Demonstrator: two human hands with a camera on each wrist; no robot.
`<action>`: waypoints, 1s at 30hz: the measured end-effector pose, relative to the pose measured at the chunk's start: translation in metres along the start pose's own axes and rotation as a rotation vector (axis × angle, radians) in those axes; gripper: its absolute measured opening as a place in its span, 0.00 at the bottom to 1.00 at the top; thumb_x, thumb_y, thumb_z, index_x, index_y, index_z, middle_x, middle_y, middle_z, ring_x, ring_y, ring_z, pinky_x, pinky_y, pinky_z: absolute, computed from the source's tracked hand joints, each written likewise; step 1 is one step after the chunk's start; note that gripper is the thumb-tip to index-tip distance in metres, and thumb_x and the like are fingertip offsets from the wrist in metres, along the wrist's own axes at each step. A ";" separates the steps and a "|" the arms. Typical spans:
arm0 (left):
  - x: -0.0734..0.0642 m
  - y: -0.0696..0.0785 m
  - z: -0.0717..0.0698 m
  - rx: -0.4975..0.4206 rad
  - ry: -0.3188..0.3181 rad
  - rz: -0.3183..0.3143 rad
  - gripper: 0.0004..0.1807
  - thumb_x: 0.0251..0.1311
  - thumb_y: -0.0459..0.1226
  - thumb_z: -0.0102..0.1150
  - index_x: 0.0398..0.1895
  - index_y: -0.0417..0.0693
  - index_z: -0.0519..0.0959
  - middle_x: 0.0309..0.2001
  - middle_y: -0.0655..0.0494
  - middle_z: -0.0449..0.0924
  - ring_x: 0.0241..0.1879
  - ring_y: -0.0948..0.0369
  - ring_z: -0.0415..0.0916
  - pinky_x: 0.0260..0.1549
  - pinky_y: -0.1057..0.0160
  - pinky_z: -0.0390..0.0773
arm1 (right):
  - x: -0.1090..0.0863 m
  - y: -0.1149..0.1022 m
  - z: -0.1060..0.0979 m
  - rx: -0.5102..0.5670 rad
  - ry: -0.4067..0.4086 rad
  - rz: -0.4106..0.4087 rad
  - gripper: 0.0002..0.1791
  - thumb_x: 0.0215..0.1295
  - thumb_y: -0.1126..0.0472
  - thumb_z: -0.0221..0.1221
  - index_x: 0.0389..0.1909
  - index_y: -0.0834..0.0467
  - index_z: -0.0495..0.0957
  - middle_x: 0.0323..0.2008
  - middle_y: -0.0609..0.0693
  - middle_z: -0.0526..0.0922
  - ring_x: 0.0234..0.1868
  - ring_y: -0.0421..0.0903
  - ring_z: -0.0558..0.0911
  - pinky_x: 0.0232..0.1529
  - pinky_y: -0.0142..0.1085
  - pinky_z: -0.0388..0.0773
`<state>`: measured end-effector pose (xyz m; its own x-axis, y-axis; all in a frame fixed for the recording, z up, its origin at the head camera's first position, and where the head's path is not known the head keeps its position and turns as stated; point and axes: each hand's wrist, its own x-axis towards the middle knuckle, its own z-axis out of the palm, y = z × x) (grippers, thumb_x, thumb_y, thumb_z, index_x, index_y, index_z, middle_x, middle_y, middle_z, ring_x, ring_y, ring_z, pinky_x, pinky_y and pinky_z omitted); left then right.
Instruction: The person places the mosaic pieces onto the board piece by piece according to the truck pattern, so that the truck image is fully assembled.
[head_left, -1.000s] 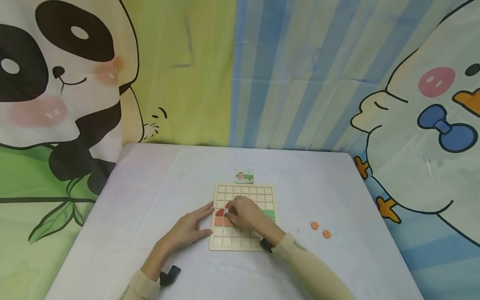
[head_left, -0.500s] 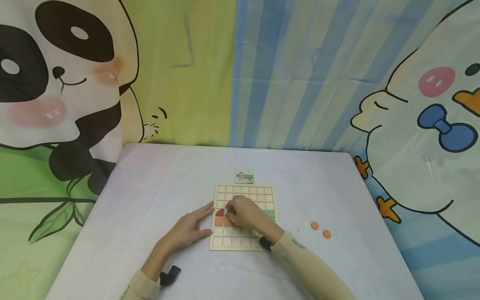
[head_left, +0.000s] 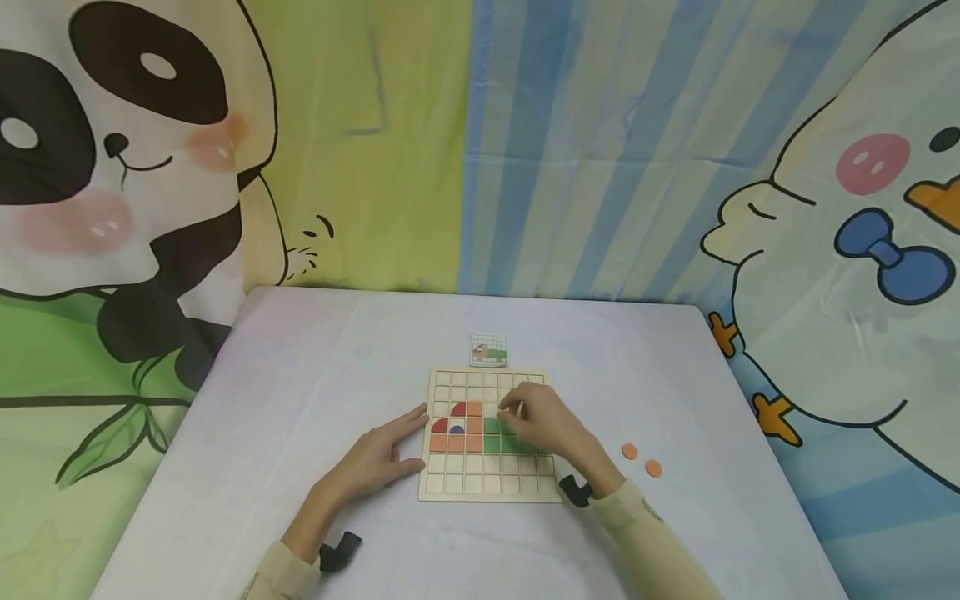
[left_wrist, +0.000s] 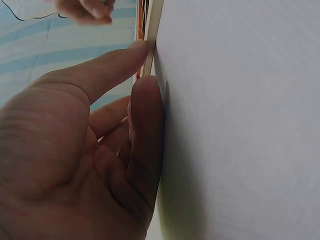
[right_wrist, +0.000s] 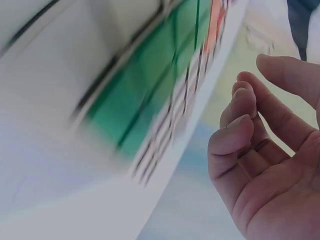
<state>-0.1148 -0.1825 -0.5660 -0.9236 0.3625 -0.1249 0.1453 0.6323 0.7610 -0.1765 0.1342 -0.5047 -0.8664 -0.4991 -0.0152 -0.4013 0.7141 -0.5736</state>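
Note:
A wooden grid board (head_left: 454, 485) lies on the table with coloured pieces in several cells. Red curved pieces (head_left: 439, 426) sit at its left, beside a blue half-round piece (head_left: 457, 430). Orange squares (head_left: 475, 425) adjoin green squares (head_left: 492, 427), partly covered by my right hand (head_left: 547, 421). That hand hovers over the board's right half; the right wrist view shows its fingers loosely bent, thumb apart, holding nothing. My left hand (head_left: 371, 458) rests on the table, its extended fingertips and thumb touching the board's left edge, also visible beside the thumb (left_wrist: 115, 67) in the left wrist view.
A small printed card (head_left: 489, 351) with a gridded picture lies just behind the board. Two orange discs (head_left: 629, 451) are on the white table (head_left: 360, 350) to the right. Cartoon-printed curtains (head_left: 585, 150) hang behind the table.
My right hand has moved right from the blue piece, uncovering it and the orange and green squares. Its fingers no longer touch the pieces at the left. My left hand stays put.

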 end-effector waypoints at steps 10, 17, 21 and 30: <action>0.000 0.000 -0.001 -0.003 0.003 -0.002 0.44 0.63 0.43 0.75 0.81 0.52 0.66 0.85 0.61 0.58 0.18 0.68 0.66 0.25 0.68 0.72 | -0.103 0.082 -0.049 -0.056 0.246 0.287 0.12 0.69 0.59 0.70 0.48 0.61 0.88 0.37 0.51 0.87 0.34 0.41 0.80 0.32 0.31 0.76; -0.001 -0.003 -0.001 0.009 -0.002 0.002 0.44 0.63 0.43 0.74 0.82 0.52 0.66 0.85 0.61 0.57 0.18 0.68 0.67 0.28 0.69 0.73 | -0.161 0.119 -0.056 -0.079 0.227 0.520 0.20 0.66 0.53 0.72 0.52 0.62 0.87 0.40 0.53 0.88 0.37 0.45 0.81 0.32 0.33 0.76; -0.001 -0.003 -0.001 0.007 -0.003 0.003 0.44 0.64 0.44 0.74 0.82 0.51 0.65 0.85 0.61 0.57 0.18 0.68 0.68 0.27 0.68 0.73 | -0.171 0.131 -0.052 -0.074 0.183 0.578 0.20 0.65 0.53 0.72 0.52 0.61 0.87 0.40 0.52 0.87 0.38 0.46 0.81 0.35 0.35 0.76; 0.001 -0.002 -0.001 -0.004 -0.012 0.004 0.44 0.64 0.44 0.74 0.82 0.51 0.65 0.85 0.60 0.57 0.18 0.67 0.70 0.26 0.68 0.74 | -0.173 0.136 -0.048 -0.054 0.212 0.619 0.20 0.64 0.55 0.73 0.51 0.64 0.87 0.37 0.52 0.88 0.36 0.47 0.80 0.34 0.37 0.75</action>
<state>-0.1158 -0.1839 -0.5668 -0.9187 0.3731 -0.1293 0.1476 0.6283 0.7638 -0.0954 0.3408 -0.5409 -0.9796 0.1156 -0.1646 0.1807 0.8648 -0.4685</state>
